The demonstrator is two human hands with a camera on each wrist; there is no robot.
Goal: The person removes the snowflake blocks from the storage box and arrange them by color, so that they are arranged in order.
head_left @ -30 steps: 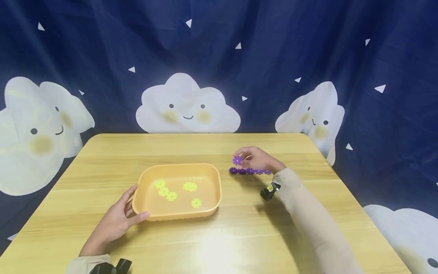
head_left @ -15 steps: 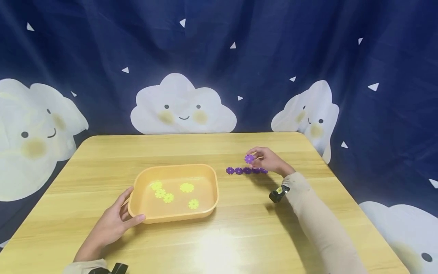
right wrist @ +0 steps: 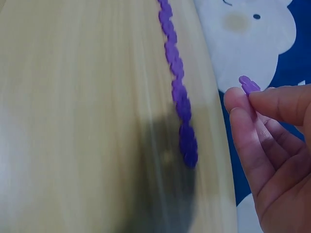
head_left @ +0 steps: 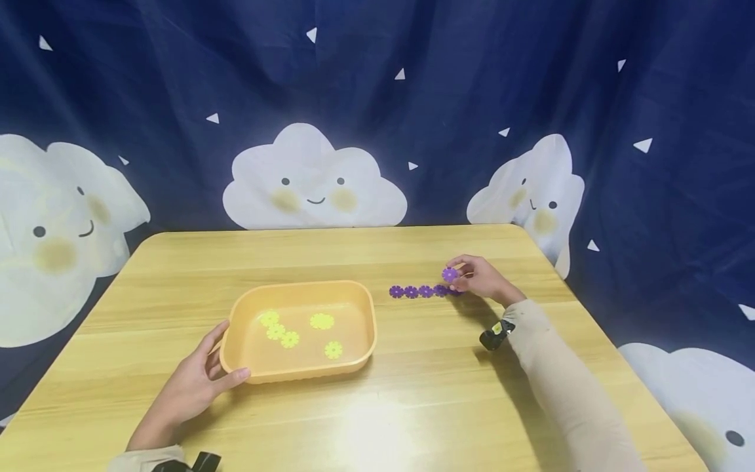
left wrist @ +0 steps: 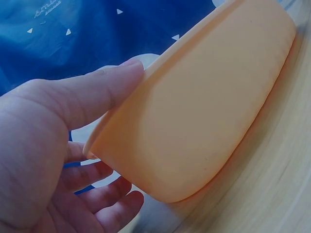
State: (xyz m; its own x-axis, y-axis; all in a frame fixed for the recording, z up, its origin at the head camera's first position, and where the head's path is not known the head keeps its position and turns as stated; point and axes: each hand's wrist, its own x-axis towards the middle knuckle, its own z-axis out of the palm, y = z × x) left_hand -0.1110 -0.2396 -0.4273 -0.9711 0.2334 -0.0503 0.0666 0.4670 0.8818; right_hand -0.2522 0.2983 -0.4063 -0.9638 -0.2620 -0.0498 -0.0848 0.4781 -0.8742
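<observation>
My right hand (head_left: 480,278) pinches a purple flower-shaped disc (head_left: 449,275) between thumb and fingertips, above the right end of a row of purple flower discs (head_left: 411,292). In the right wrist view the held disc (right wrist: 248,85) shows edge-on at the fingertips, and the row (right wrist: 178,92) runs along the wood. My left hand (head_left: 191,387) grips the left end of a yellow-orange plastic basin (head_left: 297,377). Its thumb lies on the rim, with the other fingers around the corner, as the left wrist view shows. Several yellow flower discs (head_left: 290,339) lie inside the basin.
Everything stands on a light wooden table (head_left: 413,367) with rounded far corners. Behind it hangs a dark blue curtain (head_left: 448,78) printed with white clouds and triangles. The right forearm in its beige sleeve (head_left: 566,380) crosses the table's right side.
My right hand has moved to the right along the purple row, still pinching its disc. The left hand keeps its hold on the basin. The head view has shifted slightly.
</observation>
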